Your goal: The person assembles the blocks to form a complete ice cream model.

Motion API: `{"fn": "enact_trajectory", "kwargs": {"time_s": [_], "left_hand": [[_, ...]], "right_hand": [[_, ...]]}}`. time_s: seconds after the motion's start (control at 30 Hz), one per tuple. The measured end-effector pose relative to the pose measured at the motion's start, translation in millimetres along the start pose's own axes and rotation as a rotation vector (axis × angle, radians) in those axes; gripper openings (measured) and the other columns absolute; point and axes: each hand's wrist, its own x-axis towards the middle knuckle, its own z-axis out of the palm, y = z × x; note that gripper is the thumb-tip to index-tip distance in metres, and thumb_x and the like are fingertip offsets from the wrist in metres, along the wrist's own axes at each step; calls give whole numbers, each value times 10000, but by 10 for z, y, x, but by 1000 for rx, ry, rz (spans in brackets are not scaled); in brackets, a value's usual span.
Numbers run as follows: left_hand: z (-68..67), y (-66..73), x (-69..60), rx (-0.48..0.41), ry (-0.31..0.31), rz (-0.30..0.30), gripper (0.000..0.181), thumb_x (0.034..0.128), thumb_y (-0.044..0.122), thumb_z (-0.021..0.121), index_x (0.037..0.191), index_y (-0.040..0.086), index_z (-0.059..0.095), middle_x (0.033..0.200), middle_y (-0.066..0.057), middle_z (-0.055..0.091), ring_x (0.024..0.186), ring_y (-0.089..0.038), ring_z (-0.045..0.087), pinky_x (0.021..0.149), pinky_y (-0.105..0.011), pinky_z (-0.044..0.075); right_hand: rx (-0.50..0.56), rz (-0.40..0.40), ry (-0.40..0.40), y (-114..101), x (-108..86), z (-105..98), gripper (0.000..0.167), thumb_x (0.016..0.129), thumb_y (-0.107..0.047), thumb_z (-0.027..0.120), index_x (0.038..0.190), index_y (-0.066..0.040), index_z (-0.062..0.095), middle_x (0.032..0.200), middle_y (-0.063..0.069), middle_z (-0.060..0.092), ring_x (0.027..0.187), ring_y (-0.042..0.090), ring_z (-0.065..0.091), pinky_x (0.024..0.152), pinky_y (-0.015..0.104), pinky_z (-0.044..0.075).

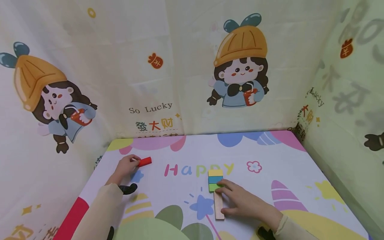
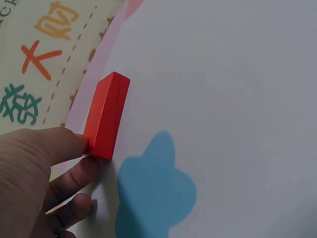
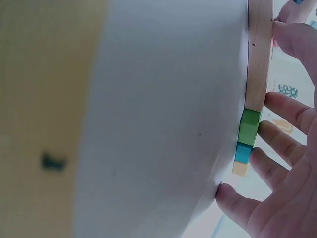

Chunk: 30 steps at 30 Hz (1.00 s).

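At the left of the table, my left hand (image 1: 125, 168) pinches one end of a red wooden block (image 1: 145, 162) between thumb and fingers. The left wrist view shows the red block (image 2: 107, 116) as a long bar. My right hand (image 1: 241, 200) has its fingers spread along the right side of a line of blocks, fingertips touching it. From far to near the line runs yellow block (image 1: 215, 172), blue block (image 1: 215, 179), green block (image 1: 213, 188) and a long plain wood block (image 1: 219, 206). The wood block's far end meets the green block (image 3: 249, 127).
The blocks lie on a white table cover (image 1: 186, 190) printed with letters, stars and coloured shapes. Cloth walls (image 1: 192, 66) with cartoon prints rise at the back and both sides. Dark straps (image 1: 128, 189) sit at the wrists.
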Motion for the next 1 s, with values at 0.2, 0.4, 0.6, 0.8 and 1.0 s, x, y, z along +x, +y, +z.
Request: {"fn": "enact_trajectory", "kwargs": {"time_s": [0.2, 0.4, 0.6, 0.8, 1.0], "left_hand": [[62, 94, -18, -14, -18, 45, 260, 1015, 219, 619, 1208, 54, 676, 1091, -167, 669, 982, -309, 579, 842, -401, 530], [167, 207, -33, -18, -21, 97, 246, 997, 235, 660, 1178, 76, 710, 1070, -126, 692, 972, -277, 583, 829, -385, 517], [317, 352, -32, 10, -21, 158, 219, 980, 224, 682, 1135, 78, 734, 1013, -91, 710, 927, -250, 590, 801, -364, 513], [465, 497, -11, -12, -29, 178, 200, 972, 238, 702, 1110, 99, 747, 1000, -62, 709, 946, -244, 584, 810, -351, 510], [592, 669, -18, -45, -39, 181, 182, 963, 233, 718, 1097, 113, 750, 1007, -57, 700, 972, -244, 576, 809, -333, 514]], "right_hand": [[6, -4, 1, -10, 8, 6, 541, 918, -458, 763, 1359, -185, 611, 1506, 47, 483, 1377, 259, 519, 1124, 475, 451], [12, 7, -4, -15, 4, 4, 538, 919, -449, 764, 1359, -182, 610, 1508, 50, 478, 1377, 254, 517, 1128, 473, 447], [19, 15, -10, -14, -7, -2, 543, 916, -451, 767, 1363, -186, 610, 1509, 49, 478, 1377, 256, 516, 1126, 473, 451], [18, 16, -11, -7, -16, 2, 543, 913, -456, 767, 1363, -198, 608, 1509, 41, 476, 1376, 252, 516, 1124, 474, 452], [28, 19, -16, -3, -10, 0, 534, 917, -451, 764, 1364, -208, 603, 1516, 33, 470, 1389, 248, 501, 1136, 471, 440]]}}
